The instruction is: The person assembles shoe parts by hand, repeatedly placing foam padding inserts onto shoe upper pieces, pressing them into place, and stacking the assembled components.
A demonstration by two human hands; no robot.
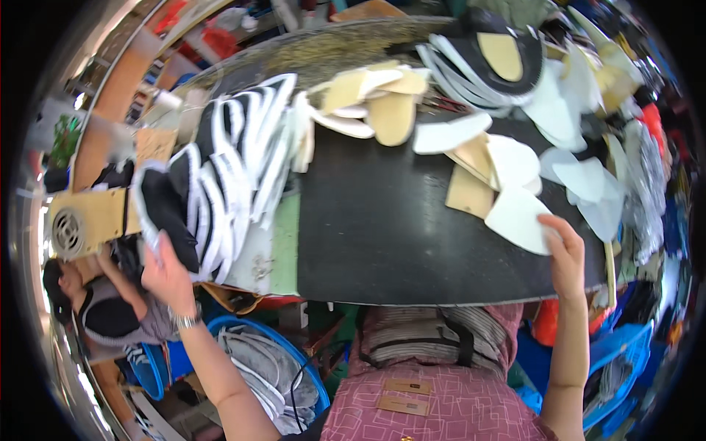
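My left hand (169, 273) is at the left end of the table, its fingers closed on the near edge of a black slipper upper with white trim (163, 206). That piece lies against a fanned heap of similar black-and-white uppers (232, 165). On the right, my right hand (566, 253) pinches the corner of a white rounded insert (518, 220). This insert rests partly over a tan insert (471, 189) and next to another white one (512, 163). My left fingertips are slightly blurred and partly hidden by the upper.
Tan and white inserts (391, 117) lie at the table's back middle. Black and grey pieces (507, 66) are stacked at back right, near translucent sheets (588, 184). A blue basket of grey pieces (272, 367) stands below left. Another person (110, 312) sits at far left.
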